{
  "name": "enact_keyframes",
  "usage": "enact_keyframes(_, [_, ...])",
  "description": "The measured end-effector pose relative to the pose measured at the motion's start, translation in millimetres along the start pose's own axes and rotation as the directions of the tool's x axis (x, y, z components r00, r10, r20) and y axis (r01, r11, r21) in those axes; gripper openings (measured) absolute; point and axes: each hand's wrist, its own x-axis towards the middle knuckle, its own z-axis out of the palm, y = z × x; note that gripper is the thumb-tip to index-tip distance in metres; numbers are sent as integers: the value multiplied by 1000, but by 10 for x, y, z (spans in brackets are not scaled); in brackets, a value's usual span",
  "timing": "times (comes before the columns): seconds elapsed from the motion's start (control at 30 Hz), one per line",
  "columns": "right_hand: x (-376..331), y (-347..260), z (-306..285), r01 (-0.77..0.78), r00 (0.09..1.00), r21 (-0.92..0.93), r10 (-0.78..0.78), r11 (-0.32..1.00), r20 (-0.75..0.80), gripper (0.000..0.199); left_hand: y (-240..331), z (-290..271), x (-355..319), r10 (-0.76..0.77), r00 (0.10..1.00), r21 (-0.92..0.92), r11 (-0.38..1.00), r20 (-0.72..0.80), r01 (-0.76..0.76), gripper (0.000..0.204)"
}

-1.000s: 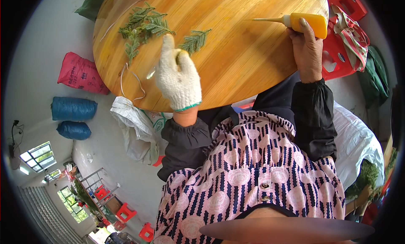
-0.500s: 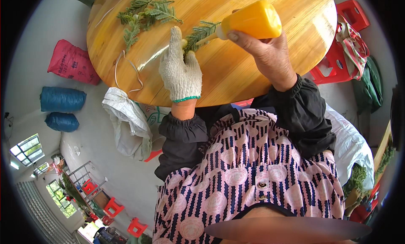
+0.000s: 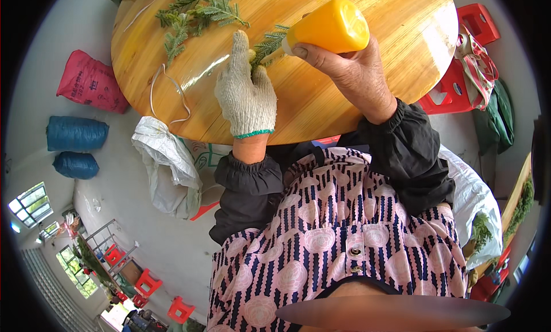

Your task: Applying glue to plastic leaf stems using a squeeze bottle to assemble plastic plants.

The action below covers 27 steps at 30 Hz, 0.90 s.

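Note:
My left hand (image 3: pixel 247 99), in a knitted white glove with a green cuff edge, is closed on the near end of a green fir-like sprig (image 3: pixel 270 46). Its thumb and fingers pinch the sprig just above the round wooden table. Bare and wrapped round a yellow squeeze bottle (image 3: pixel 333 27), my right hand (image 3: pixel 359 73) tilts it so the pale nozzle points down-left. The nozzle tip reaches the sprig close to my left thumb; whether anything flows out cannot be seen. More green sprigs (image 3: pixel 198 13) lie on the table beyond my left hand.
The round wooden table (image 3: pixel 321 102) fills the upper middle. A white cord (image 3: pixel 152 93) lies at its left edge. Around it are a pink sack (image 3: pixel 92 82), blue bundles (image 3: pixel 77 134), a white sack (image 3: pixel 163 165) and red stools (image 3: pixel 445 96) on the right.
The yellow bottle in my right hand has moved left and slightly down, bringing its nozzle closer to my left thumb. My left hand keeps its pinch on the sprig.

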Motion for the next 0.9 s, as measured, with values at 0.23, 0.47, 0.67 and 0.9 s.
enact_keyframes(0.23, [25, 5, -100, 11, 1000, -33, -12, 999, -28, 29, 15, 8, -12, -4, 1000, 42, 999, 6, 4, 74])
enact_keyframes(0.47, [11, 59, -300, -46, 996, -128, 37, 991, -75, 34, -11, 18, -6, 9, 1000, -6, 1000, -17, -9, 74])
enact_keyframes(0.67, [12, 142, -368, -13, 993, -83, 3, 996, -117, 34, 24, 8, -20, -40, 999, 8, 999, 5, 40, 71])
enact_keyframes(0.9, [10, 98, -242, -9, 997, -107, 0, 994, -81, 33, 43, -12, -21, -43, 999, 28, 999, 12, 42, 69])
